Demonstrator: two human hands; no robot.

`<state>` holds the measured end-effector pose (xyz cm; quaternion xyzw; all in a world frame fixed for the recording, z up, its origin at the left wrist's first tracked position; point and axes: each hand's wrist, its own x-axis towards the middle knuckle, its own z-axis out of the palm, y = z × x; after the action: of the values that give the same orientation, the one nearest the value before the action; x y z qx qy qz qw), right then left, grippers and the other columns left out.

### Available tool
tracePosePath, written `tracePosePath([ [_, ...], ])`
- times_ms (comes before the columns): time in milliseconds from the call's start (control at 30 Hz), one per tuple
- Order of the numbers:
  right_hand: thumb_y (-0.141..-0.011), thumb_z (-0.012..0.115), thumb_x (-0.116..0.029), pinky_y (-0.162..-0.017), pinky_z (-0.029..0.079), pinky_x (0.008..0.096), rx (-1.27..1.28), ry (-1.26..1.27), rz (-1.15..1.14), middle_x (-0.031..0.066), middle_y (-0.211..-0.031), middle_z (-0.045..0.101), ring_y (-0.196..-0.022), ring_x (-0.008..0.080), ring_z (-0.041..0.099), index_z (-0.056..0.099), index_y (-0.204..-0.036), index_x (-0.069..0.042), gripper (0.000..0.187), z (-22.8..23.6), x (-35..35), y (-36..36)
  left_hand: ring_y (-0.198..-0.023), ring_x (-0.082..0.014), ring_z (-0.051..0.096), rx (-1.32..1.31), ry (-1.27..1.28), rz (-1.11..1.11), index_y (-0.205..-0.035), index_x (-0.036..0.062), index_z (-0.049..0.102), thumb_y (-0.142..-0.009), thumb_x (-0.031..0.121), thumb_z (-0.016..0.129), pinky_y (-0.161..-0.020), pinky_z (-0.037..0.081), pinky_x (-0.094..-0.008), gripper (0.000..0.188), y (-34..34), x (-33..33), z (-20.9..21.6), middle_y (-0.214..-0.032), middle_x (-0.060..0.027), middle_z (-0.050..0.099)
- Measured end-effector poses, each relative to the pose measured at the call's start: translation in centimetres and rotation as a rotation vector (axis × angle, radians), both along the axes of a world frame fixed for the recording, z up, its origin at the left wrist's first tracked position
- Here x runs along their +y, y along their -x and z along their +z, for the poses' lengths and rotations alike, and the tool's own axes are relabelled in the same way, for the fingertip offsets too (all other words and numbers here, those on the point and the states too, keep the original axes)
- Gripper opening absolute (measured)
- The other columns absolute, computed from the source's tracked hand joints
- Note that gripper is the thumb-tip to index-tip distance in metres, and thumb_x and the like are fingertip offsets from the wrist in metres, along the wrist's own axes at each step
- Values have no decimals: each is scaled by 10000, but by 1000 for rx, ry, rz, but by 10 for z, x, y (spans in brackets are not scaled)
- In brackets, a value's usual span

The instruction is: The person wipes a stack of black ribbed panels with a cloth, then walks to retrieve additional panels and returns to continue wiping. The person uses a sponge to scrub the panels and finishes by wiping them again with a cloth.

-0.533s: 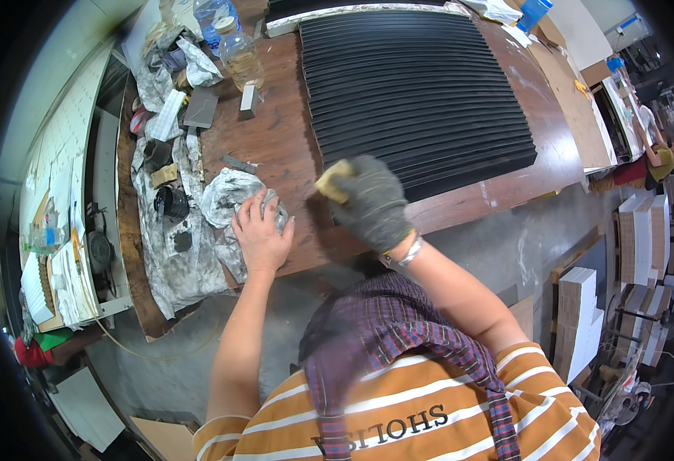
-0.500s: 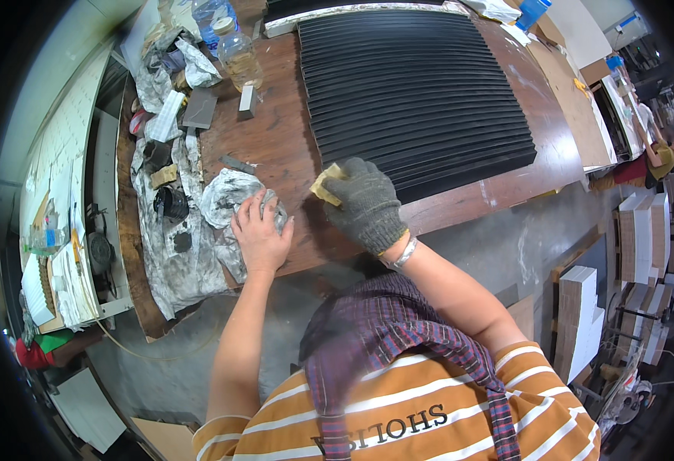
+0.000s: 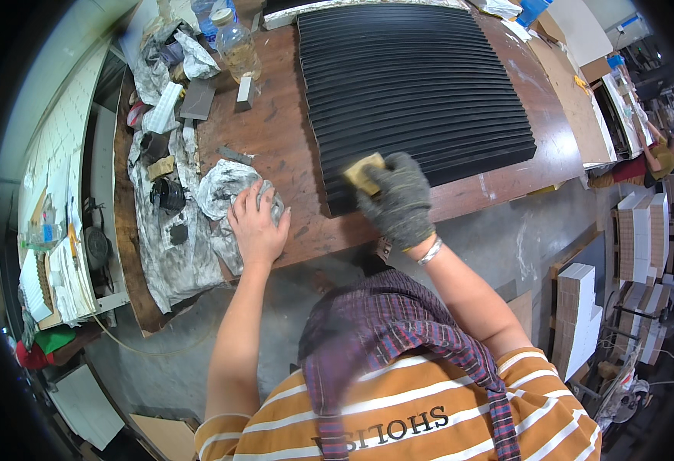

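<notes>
A black panel with ridged slats (image 3: 418,92) lies on the brown table. My right hand (image 3: 398,201), in a dark grey knit glove, is closed round a yellowish-tan pad (image 3: 365,174). That pad is over the panel's near left corner; its slight blur leaves contact uncertain. To the left, my bare left hand (image 3: 259,227) rests on a crumpled, grey-stained white rag (image 3: 225,187) near the table's front edge. Its fingers are stretched out and a little apart across the cloth. Just beyond the rag lies a small dark grey strip (image 3: 235,156).
A stained cloth (image 3: 187,265) drapes the table's left end, bearing a black round item (image 3: 169,196) and a tan block (image 3: 161,167). Behind are a clear jar (image 3: 237,55) and a grey-white block (image 3: 245,94). Stacked boards (image 3: 577,315) stand on the floor at right. Another person (image 3: 654,160) is far right.
My right hand has carried the tan pad rightward from the panel's left edge to over its near corner. My left hand stays on the rag, almost unmoved.
</notes>
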<state>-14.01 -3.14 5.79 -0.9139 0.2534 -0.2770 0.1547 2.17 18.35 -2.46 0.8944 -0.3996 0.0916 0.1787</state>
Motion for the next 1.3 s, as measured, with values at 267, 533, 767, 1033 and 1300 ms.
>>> tracePosePath([
  [267,-726,858,-250,-801,534,438,49,-77,276,110,-992,601,-938,323,610,756,-1032,-127,345,1,1,2,-1379,-306,445,-13,14,-30,-1247,165,659,-846,310,755,-1148,295,-572,437,-7,5,-5,-1494,-18,527],
  [533,-749,835,-255,-785,536,458,-154,-27,182,151,-1020,629,-933,349,632,762,-1050,-91,350,-1,-28,20,-1381,-307,440,141,66,-149,-1160,163,698,-798,390,824,-1140,254,-614,445,43,-32,3,-1444,-38,547],
  [767,-761,847,-250,-831,547,431,-86,-5,7,143,-1044,643,-970,343,634,766,-1105,-89,388,-41,-73,50,-1411,-314,412,191,45,-146,-1147,147,699,-788,419,826,-1152,224,-674,469,42,-50,-1,-1458,-46,531],
  [1033,-830,856,-371,-803,517,454,-18,162,-291,171,-986,658,-905,355,645,780,-1055,-61,390,-40,-275,142,-1369,-345,457,119,53,-168,-1136,114,678,-769,382,830,-1121,300,-547,480,43,-47,3,-1427,-64,575],
  [1300,-820,827,-339,-805,536,451,179,335,-732,181,-959,687,-907,344,667,770,-1028,-64,350,-7,-393,189,-1335,-402,478,110,16,-214,-1118,98,626,-729,290,821,-1109,333,-545,476,38,-46,6,-1413,-127,577],
])
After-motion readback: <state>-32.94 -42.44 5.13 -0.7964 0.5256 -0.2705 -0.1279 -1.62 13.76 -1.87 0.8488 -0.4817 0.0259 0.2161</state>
